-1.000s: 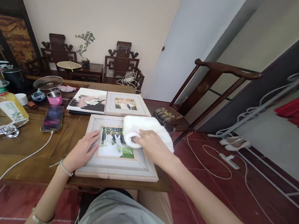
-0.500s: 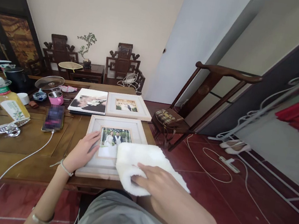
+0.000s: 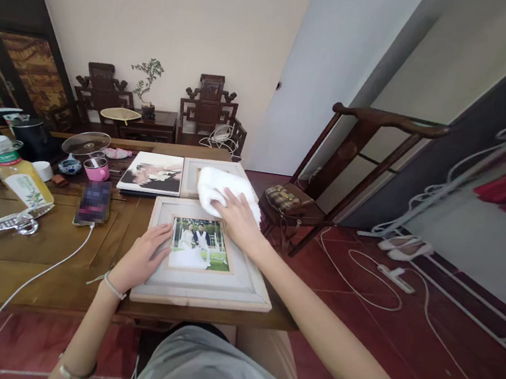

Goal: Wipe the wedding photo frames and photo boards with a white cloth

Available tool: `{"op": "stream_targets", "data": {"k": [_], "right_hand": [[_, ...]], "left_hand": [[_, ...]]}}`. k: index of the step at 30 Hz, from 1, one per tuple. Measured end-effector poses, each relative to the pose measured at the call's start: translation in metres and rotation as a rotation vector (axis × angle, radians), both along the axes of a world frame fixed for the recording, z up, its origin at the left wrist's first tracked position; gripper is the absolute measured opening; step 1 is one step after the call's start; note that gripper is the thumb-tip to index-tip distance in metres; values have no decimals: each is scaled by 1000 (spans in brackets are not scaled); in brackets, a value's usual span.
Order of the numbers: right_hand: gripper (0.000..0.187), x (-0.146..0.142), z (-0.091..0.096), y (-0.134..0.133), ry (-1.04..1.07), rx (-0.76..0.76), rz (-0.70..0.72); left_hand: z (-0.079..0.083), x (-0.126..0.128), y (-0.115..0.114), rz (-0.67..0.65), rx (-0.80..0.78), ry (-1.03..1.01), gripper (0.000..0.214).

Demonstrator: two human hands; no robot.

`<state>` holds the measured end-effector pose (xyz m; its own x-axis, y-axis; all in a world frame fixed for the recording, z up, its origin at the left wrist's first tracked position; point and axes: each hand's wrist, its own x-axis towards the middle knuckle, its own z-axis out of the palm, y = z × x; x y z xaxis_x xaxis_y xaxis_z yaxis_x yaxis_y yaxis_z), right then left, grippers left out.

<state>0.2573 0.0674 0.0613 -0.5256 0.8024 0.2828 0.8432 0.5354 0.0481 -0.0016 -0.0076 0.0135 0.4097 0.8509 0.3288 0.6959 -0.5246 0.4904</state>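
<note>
A white picture frame [image 3: 250, 291] with a photo of two people in wedding clothes lies face up at the table's near edge. My left hand [image 3: 147, 255] rests on its left border, fingers stretched out over the edge of the photo. At the frame's far right corner, my right hand [image 3: 240, 216] grips a fluffy white cloth [image 3: 220, 186] from above, its fingers partly sunk in the pile. The cloth covers much of a second white picture frame [image 3: 190, 175] just behind. Left of that frame is a white-edged picture panel [image 3: 153, 173].
On the table's left stand a juice bottle [image 3: 21, 177], a pink cup [image 3: 97, 167] and a phone [image 3: 93, 203] with a white charging cable [image 3: 48, 270]. A metal hair clip [image 3: 20, 219] lies nearby. A wooden chair [image 3: 350, 160] holding a bag [image 3: 287, 199] stands at the right.
My right hand has carried the cloth from the near right part of the frame to its far edge, uncovering the photo. My left hand stays on the left border.
</note>
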Motion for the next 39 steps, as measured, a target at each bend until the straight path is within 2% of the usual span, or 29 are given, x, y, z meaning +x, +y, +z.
{"op": "stream_targets", "data": {"k": [4,8,11,18,22,24,27,33,36,39], "right_hand": [[72,-5,-13,2,-96,-72,63],[67,1,-20,-28,-113,-83,82],[60,5,-11,-60,-99,-142,130],[57,8,28,-145,-57,-386,210],[62,7,33,-162,-15,-425,223],[64,5,29,-155,18,-446,203],[69,1,15,-131,46,-417,164],[70,4,-16,-51,113,-141,48],[68,4,-19,-13,93,-100,-12],[65,0,-16,5,28,-96,3]], "left_hand": [[-1,0,0,16,-8,4,41],[-4,0,0,29,4,-1,42],[-5,1,1,29,25,-15,41],[-5,1,1,21,37,-17,40],[-3,1,0,22,43,-22,40],[-3,2,0,24,40,-17,40],[-2,1,1,19,36,-9,40],[-2,0,1,8,23,3,41],[-2,0,1,4,22,7,41],[-2,0,2,-1,26,4,40]]}}
